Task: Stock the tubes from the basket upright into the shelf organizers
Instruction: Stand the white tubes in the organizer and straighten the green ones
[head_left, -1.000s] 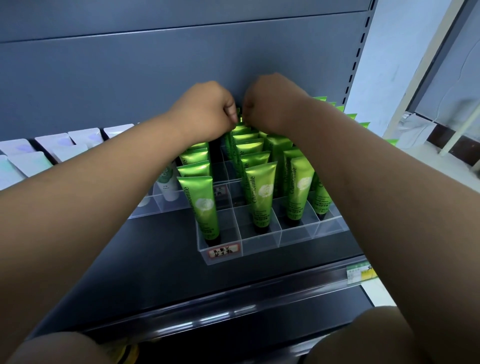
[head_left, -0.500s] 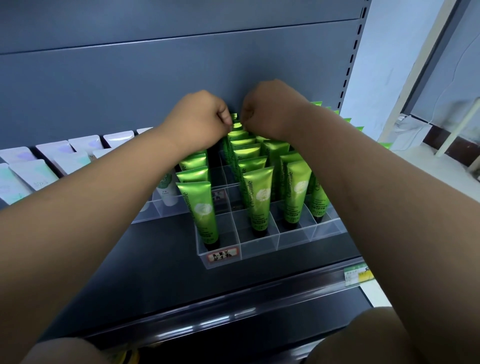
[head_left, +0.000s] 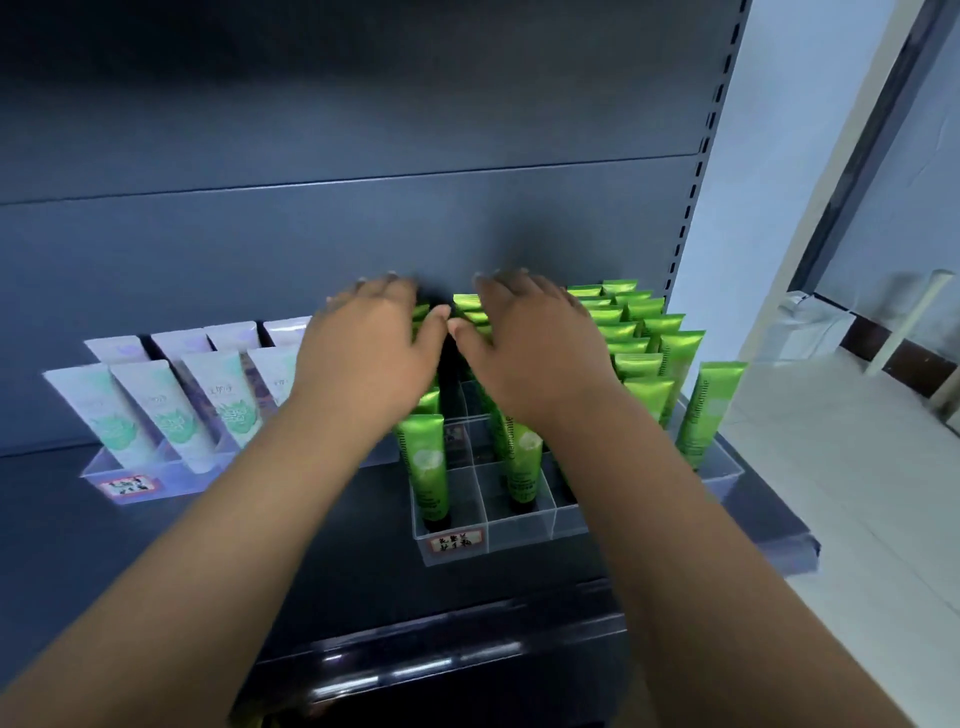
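A dark shelf (head_left: 322, 530) with a grey back panel (head_left: 363, 234) carries a clear organizer (head_left: 522, 530) of square compartments at the 3 o'clock side of the view. The green tubes (head_left: 644, 332) stand in it cap down and crimped end up, in rows running from the front wall toward the panel at 12 o'clock. They are glossy metallic green, each with a pale round emblem and lettering down its length. They lean slightly toward 12 o'clock.

The left hand (head_left: 371, 358) and right hand (head_left: 535, 353) hover side by side, palms down, over the rear rows. Both are released, gripping nothing. The left fingers (head_left: 387, 286) and right fingers (head_left: 511, 283) stretch out flat toward 12 o'clock, almost to the panel. The thumbs point at each other and nearly meet. Tube tops show just under the thumbs and at 3 o'clock of the right hand. Motion blur hides whether any fingertip touches them. The front tube (head_left: 428, 462) stands at 6 o'clock of the left hand, well apart from its fingers.

At 9 o'clock, pale mint-printed tubes (head_left: 171, 410) lean in a second organizer (head_left: 171, 480). A small handwritten label (head_left: 457, 543) sits on the green organizer's front wall.
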